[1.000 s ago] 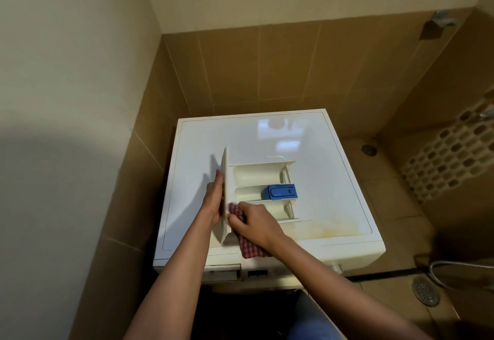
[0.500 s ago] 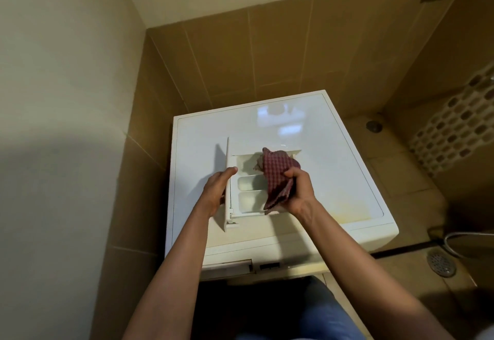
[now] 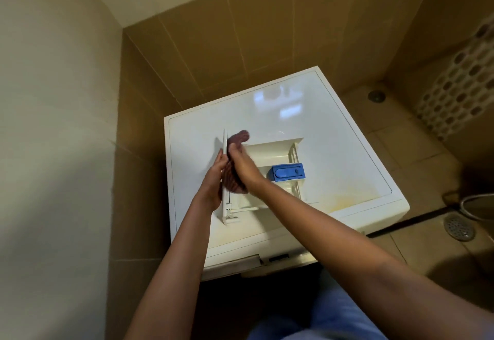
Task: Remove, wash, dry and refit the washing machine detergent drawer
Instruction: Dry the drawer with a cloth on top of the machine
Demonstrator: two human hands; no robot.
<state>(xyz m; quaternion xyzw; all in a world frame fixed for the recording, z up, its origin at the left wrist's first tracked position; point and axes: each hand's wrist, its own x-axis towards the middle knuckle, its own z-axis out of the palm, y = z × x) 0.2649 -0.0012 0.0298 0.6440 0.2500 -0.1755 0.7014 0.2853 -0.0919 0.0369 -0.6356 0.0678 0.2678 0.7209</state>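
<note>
The cream detergent drawer (image 3: pixel 275 149) lies on top of the white washing machine (image 3: pixel 334 131), its front panel standing on edge at the left. A blue insert (image 3: pixel 287 172) sits in its middle compartment. My left hand (image 3: pixel 215 176) holds the outer face of the front panel. My right hand (image 3: pixel 242 164) grips a red checked cloth (image 3: pixel 235 179) and presses it against the panel's inner face; part of the cloth sticks up above the fingers.
The machine stands in a corner of brown tiled walls, with a plain wall close on the left. The drawer slot (image 3: pixel 232 263) is open at the machine's front. A floor drain (image 3: pixel 458 226) and a hose (image 3: pixel 478 200) lie to the right.
My right hand has carried the cloth from the drawer's compartments leftward to the inner face of the front panel. The blue insert is uncovered again. My left hand stays on the panel.
</note>
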